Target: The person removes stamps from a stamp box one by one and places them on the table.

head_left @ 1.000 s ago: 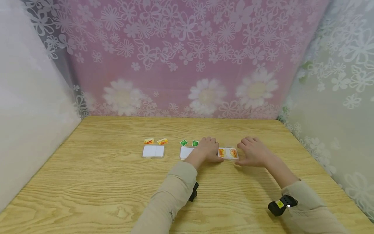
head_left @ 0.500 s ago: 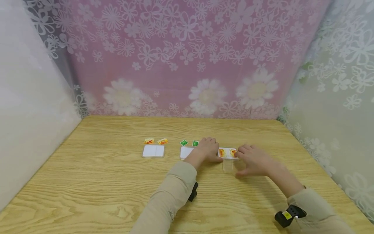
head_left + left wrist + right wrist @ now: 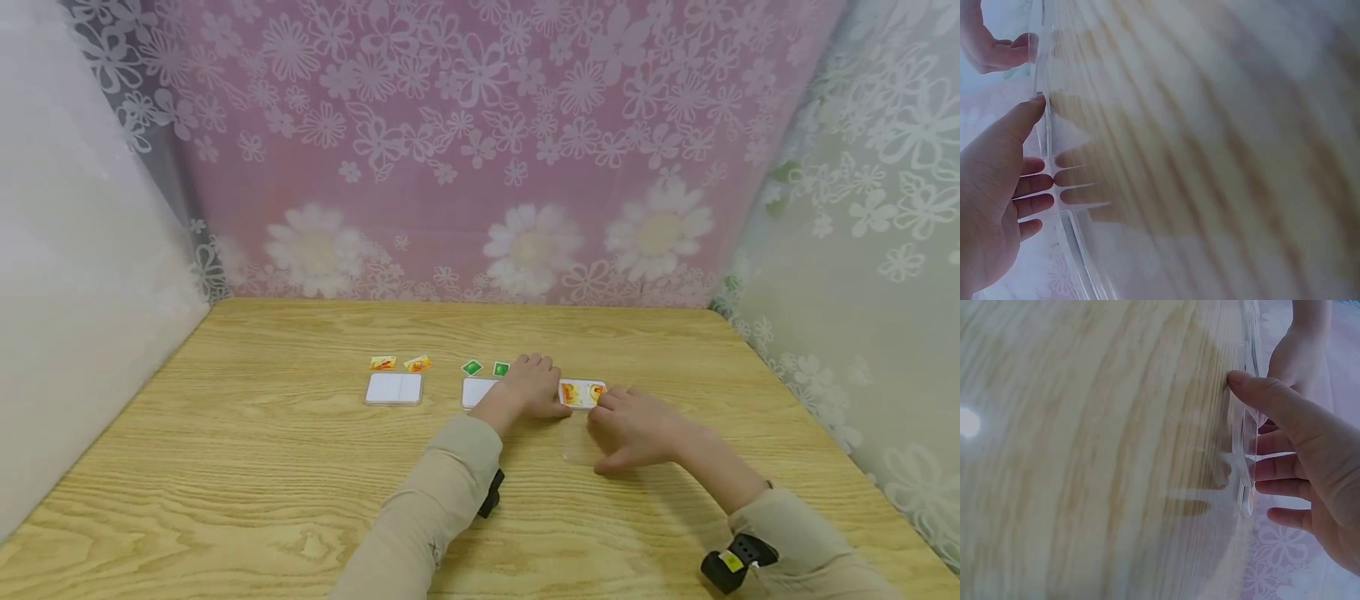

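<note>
A shallow clear case (image 3: 582,394) with two orange-and-white printed cards lies flat right of the middle of the table. My left hand (image 3: 531,387) holds its left end, the thumb at the near corner and the other fingers on the far side. Just in front of the case is a transparent plastic cover (image 3: 576,440), held at its right end by my right hand (image 3: 633,429). In the right wrist view, that thumb (image 3: 1239,378) touches the near edge of the clear plastic. My right fingers partly hide the case's right end.
Left of my hands lie two more clear cases with white insides, one in the middle (image 3: 478,392) and one further left (image 3: 393,388). Behind them are two green cards (image 3: 472,367) and two orange-yellow cards (image 3: 383,362). Floral curtains enclose the wooden table (image 3: 262,467).
My right hand has moved toward me and slightly left, bringing the transparent cover off the printed cards to the front of the case. My left hand has stayed in place.
</note>
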Available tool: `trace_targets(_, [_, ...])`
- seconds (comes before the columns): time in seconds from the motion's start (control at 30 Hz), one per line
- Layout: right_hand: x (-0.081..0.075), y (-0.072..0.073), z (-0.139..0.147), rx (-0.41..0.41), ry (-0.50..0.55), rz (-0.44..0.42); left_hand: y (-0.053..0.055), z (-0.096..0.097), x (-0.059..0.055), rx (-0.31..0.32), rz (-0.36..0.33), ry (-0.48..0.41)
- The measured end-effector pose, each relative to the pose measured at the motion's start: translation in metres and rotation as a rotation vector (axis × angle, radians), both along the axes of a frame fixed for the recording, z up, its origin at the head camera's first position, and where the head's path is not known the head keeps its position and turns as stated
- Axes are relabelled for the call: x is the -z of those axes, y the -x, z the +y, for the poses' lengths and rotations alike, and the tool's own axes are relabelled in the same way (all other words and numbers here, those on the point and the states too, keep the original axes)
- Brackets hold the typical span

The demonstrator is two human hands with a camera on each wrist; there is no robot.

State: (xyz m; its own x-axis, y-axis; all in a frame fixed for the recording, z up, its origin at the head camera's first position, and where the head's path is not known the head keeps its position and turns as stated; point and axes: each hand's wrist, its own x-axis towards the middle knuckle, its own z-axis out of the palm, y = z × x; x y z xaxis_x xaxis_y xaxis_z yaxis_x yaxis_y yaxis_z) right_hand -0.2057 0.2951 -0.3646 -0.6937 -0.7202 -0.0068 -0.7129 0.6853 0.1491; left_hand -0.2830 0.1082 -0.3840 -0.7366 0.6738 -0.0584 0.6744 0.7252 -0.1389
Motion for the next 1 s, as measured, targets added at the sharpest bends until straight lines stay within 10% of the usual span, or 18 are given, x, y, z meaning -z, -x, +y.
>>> trace_targets(0.37, [0.004, 0.003, 0.001, 0.016, 0.120, -0.072, -0.001, -0.001, 0.003, 0.004, -0.006, 0.008])
trace_targets(1.0, [-0.012, 0.046, 0.030, 0.279, 0.499, -0.196, -0.003, 0.000, -0.003, -0.013, -0.027, 0.013])
